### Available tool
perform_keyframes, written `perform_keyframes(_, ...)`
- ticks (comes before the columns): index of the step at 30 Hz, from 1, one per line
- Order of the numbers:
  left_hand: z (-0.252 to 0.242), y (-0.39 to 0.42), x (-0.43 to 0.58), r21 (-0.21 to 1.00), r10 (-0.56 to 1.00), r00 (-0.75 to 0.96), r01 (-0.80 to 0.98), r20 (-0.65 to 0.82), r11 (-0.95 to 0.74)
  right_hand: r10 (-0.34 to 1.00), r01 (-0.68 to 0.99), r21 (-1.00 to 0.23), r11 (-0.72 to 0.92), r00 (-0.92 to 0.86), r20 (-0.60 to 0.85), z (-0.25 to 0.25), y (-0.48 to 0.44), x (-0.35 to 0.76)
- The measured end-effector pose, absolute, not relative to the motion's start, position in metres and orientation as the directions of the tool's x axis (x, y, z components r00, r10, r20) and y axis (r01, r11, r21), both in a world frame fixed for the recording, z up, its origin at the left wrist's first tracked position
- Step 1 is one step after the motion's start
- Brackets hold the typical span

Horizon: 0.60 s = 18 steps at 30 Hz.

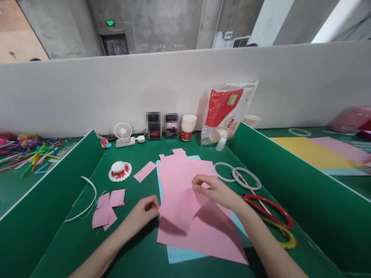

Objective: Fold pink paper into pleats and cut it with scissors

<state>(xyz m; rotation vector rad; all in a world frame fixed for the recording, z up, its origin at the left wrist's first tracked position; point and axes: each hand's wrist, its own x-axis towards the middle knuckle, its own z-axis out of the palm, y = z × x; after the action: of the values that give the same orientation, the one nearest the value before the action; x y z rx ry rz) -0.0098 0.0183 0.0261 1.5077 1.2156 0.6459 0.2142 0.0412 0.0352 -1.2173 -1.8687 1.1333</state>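
A pink paper sheet (176, 200) is lifted off a stack of pink and light blue sheets (203, 235) on the green table. My left hand (143, 212) pinches the sheet's left edge, fingers closed. My right hand (213, 190) grips its upper right part, fingers curled over the paper. The sheet bends up between the two hands and casts a shadow on the pink sheet below.
Small pink paper squares (108, 208) and a pink strip (144, 171) lie left. A white hoop (87, 200), a paper-cup hat (119, 171), clear rings (237, 175) and red and yellow rings (272, 216) surround the stack. Green dividers (290, 185) flank the space; a fan (124, 134), cups (188, 127) and a bag (226, 112) stand behind.
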Motion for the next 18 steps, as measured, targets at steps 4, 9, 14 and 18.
perform_keyframes(4,0.022,0.026,-0.016,0.967,0.963,0.224,0.236,-0.151,0.097,0.95,0.322,-0.936,0.145,-0.309,0.041,0.035,0.049,0.223)
perform_keyframes(9,0.019,0.019,-0.008,0.989,0.943,0.3,0.007,-0.144,0.149,0.973,0.196,-0.979,0.062,-0.228,0.016,0.018,0.044,0.195)
perform_keyframes(14,0.016,0.015,-0.003,0.975,0.957,0.199,0.1,-0.213,0.196,0.981,0.098,-0.995,0.005,-0.192,-0.014,-0.002,0.036,0.169)
perform_keyframes(18,0.018,0.018,-0.007,0.959,0.965,0.141,0.209,-0.221,0.189,0.947,0.022,-0.999,-0.046,-0.317,-0.051,0.0,0.033,0.169)
